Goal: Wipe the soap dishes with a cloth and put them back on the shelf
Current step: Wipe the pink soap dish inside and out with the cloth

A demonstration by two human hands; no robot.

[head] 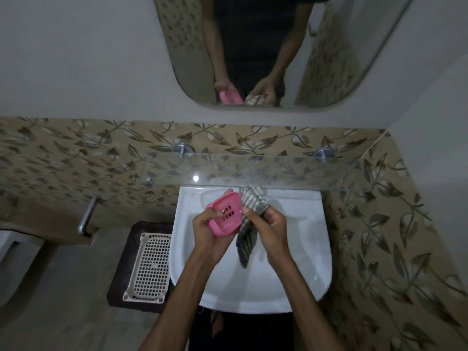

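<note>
Both hands hold a dish and cloth over the white ceramic basin [298,262].

Left hand [207,231] grips the pink slotted plastic soap dish [226,215]; right hand [271,224] clutches the striped grey cloth [247,239], seemingly touching the dish's right edge, below the glass shelf [291,171].

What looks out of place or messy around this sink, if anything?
Little is wrong. The glass shelf is bare, because the left hand holds the pink soap dish over the basin while the right hand holds the striped cloth. One oddity: a white perforated tray lies on the floor beside the basin.
</note>
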